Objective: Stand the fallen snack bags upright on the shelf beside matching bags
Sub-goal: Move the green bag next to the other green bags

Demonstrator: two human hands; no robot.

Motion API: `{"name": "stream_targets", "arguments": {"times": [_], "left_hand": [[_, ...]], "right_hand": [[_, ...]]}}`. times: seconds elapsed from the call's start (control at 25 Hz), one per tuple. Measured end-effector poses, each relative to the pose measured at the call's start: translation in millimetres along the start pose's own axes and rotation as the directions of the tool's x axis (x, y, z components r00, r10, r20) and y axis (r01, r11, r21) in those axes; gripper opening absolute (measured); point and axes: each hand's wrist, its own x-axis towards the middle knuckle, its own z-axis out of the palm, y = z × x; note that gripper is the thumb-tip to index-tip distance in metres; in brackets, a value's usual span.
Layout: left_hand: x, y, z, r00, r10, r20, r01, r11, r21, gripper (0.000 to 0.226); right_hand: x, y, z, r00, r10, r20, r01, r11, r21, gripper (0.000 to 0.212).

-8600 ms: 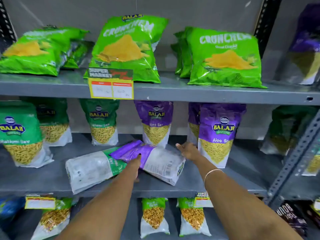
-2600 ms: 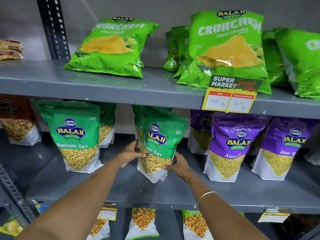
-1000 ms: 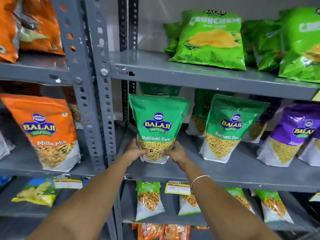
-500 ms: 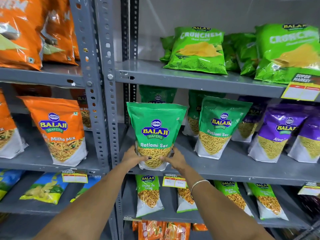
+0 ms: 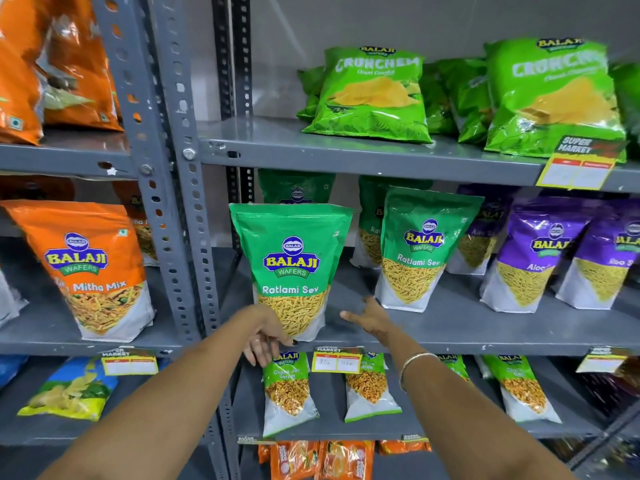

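On the middle shelf [image 5: 450, 327] stand four green Ratlami Sev bags [image 5: 292, 268], two in front and two behind, and perhaps three purple Aloo Sev bags [image 5: 533, 254], since the back one is dim. Two hands show.

Ratlami Sev bag [image 5: 292, 271] upright at shelf [image 5: 450, 327] front, left of matching bag [image 5: 420, 247], another behind.
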Motion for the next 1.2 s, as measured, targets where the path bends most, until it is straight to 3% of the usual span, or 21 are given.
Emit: {"name": "stream_targets", "arguments": {"times": [0.08, 0.16, 0.2, 0.28, 0.36, 0.44, 0.52, 0.64, 0.76, 0.88, 0.92, 1.2], "left_hand": [[3.5, 34.4, 13.4, 0.995, 0.039, 0.093, -0.041, 0.999, 0.021, 0.045], [8.5, 76.6, 30.2, 0.986, 0.158, 0.059, -0.157, 0.987, -0.031, 0.035], [17.9, 99.4, 37.6, 0.969, 0.245, -0.021, -0.245, 0.966, -0.087, 0.034], [40.1, 140.0, 49.6, 0.904, 0.352, -0.245, -0.397, 0.902, -0.170, 0.058], [56.6, 175.5, 58.4, 0.822, 0.364, -0.438, -0.485, 0.850, -0.205, 0.082], [69.7, 205.4, 64.3, 0.760, 0.336, -0.556, -0.548, 0.791, -0.272, 0.090], [78.7, 222.4, 63.9, 0.740, 0.277, -0.613, -0.559, 0.759, -0.333, 0.087], [90.2, 235.3, 60.2, 0.725, 0.264, -0.636, -0.591, 0.712, -0.378, 0.087], [106.6, 234.9, 62.2, 0.704, 0.223, -0.674, -0.605, 0.685, -0.405, 0.083], [80.2, 230.8, 76.0, 0.693, 0.185, -0.697, -0.587, 0.705, -0.397, 0.040], [75.6, 226.7, 80.8, 0.685, 0.172, -0.708, -0.580, 0.717, -0.387, 0.036], [37.9, 202.6, 113.6, 0.654, 0.151, -0.742, -0.492, 0.829, -0.265, 0.046]], "right_hand": [[3.5, 17.1, -31.3, 0.997, 0.032, -0.071, -0.035, 0.999, -0.039, 0.080], [10.9, 37.8, -66.6, 0.987, 0.056, -0.152, -0.063, 0.997, -0.040, 0.077], [17.8, 50.6, -87.3, 0.979, 0.063, -0.192, -0.068, 0.998, -0.015, 0.079], [32.9, 72.4, -122.6, 0.960, 0.109, -0.258, -0.104, 0.994, 0.032, 0.086], [53.5, 90.9, -151.0, 0.957, 0.143, -0.252, -0.131, 0.989, 0.064, 0.100], [77.3, 101.0, -172.2, 0.984, 0.088, -0.155, -0.061, 0.983, 0.172, 0.107], [98.3, 105.6, -180.5, 0.999, 0.034, -0.025, -0.025, 0.957, 0.290, 0.106], [114.4, 104.9, -179.3, 0.990, -0.075, 0.119, 0.027, 0.932, 0.363, 0.079], [116.9, 109.0, -168.6, 0.986, -0.155, 0.061, 0.116, 0.900, 0.419, 0.074], [108.0, 116.0, -164.6, 0.987, -0.151, 0.053, 0.115, 0.898, 0.424, 0.083], [102.1, 116.5, -164.6, 0.986, -0.150, 0.070, 0.108, 0.904, 0.414, 0.086], [44.2, 115.6, -164.4, 0.987, -0.154, 0.040, 0.138, 0.955, 0.263, 0.078]]}}
